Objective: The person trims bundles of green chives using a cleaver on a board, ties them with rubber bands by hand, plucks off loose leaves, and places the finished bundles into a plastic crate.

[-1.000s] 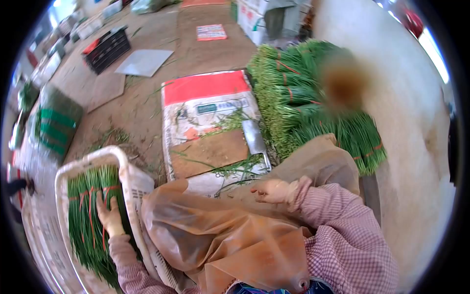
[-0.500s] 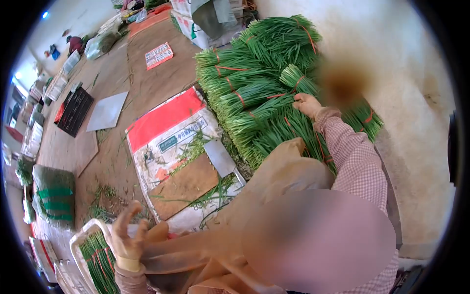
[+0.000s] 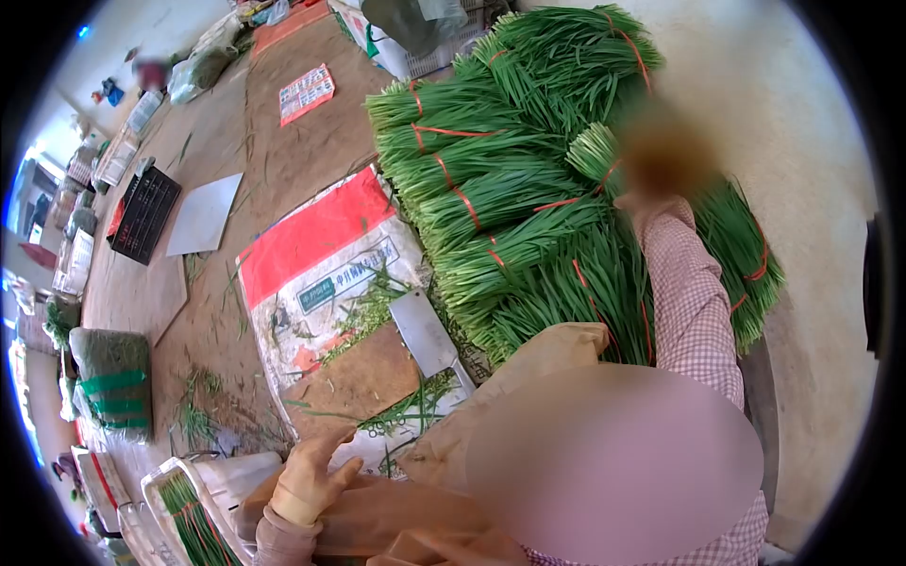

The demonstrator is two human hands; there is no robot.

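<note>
My right hand (image 3: 647, 209) reaches onto a pile of green chive bundles (image 3: 528, 170), beside a smaller chive bundle (image 3: 593, 151) with a red tie. A brown blur covers part of that hand, so its fingers and anything in them are hidden. Low at the left, my left hand (image 3: 316, 479) holds nothing, with thumb and fingers apart. It is above the brown apron (image 3: 406, 519) on my lap. A cleaver (image 3: 422, 332) lies flat by a brown board (image 3: 354, 382), among green trimmings on a printed white sack (image 3: 283, 325).
At lower left, a white foam box (image 3: 179, 464) holds tied chives. A green-taped bale (image 3: 111, 382), a black crate (image 3: 144, 215) and a pale board (image 3: 206, 213) stand or lie farther left. A wall (image 3: 793, 170) rises at the right. Another person (image 3: 151, 75) is far back.
My right hand has moved right along the chive pile, its fingers now behind the blur. The left hand has lowered and shifted right, away from the foam box. The view has shifted slightly.
</note>
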